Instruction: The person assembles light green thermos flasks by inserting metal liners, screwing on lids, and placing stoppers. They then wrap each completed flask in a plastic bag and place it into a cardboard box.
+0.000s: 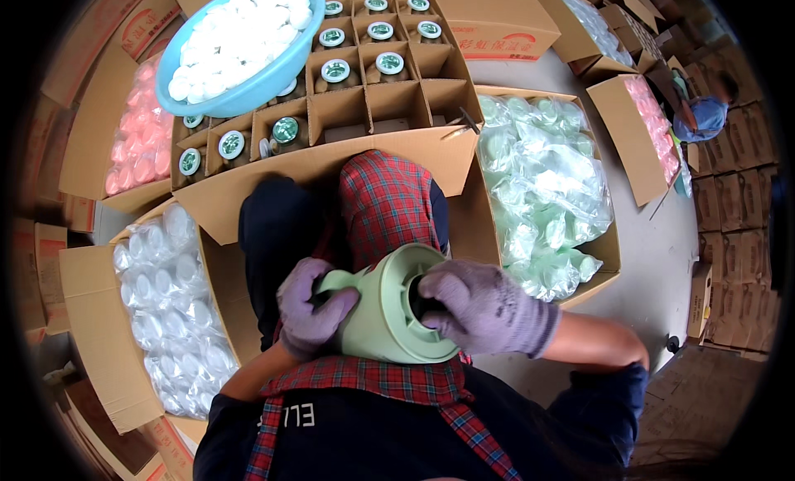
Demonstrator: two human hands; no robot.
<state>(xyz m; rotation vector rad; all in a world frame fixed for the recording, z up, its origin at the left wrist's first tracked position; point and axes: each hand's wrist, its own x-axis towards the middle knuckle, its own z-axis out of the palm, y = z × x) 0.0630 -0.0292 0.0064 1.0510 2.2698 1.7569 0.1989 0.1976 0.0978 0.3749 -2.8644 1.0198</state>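
Note:
A pale green plastic jug body (373,315) with a side handle lies tilted over my lap, its round open end facing right. My left hand (313,305), in a light purple work glove, is closed around the handle. My right hand (489,309), gloved the same way, has its thumb and fingers bent into the dark round opening. What those fingertips grip inside is hidden. Beyond my knees stands a divided cardboard carton (348,146), where several bottle-like pieces with shiny green-and-white round tops (335,70) sit upright in the compartments.
A blue basin (248,96) heaped with white round pieces (240,42) rests on the carton's left part. A box of bagged green parts (538,183) stands right, bagged white parts (170,299) left, bagged pink parts (141,137) far left. Another person (704,113) is at far right.

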